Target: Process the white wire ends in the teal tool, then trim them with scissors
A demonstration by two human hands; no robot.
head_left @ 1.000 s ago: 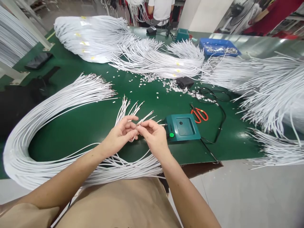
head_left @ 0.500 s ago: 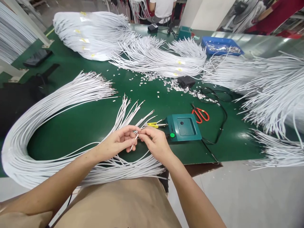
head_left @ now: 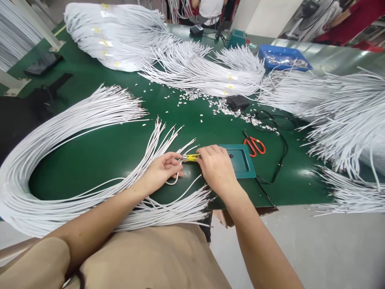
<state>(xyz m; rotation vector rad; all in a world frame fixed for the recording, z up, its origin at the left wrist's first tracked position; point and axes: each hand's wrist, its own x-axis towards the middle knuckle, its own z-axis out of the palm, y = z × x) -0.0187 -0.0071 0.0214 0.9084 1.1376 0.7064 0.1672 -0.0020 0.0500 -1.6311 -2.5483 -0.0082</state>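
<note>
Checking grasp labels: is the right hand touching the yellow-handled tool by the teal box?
Touching. The head view shows the right hand with fingertips closed on the end of the yellow-handled tool, no gap visible.

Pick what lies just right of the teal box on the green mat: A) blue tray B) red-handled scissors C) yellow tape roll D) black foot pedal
B: the red-handled scissors lie on the green mat right beside the teal box, while the blue tray sits far back near the table's far edge.
</note>
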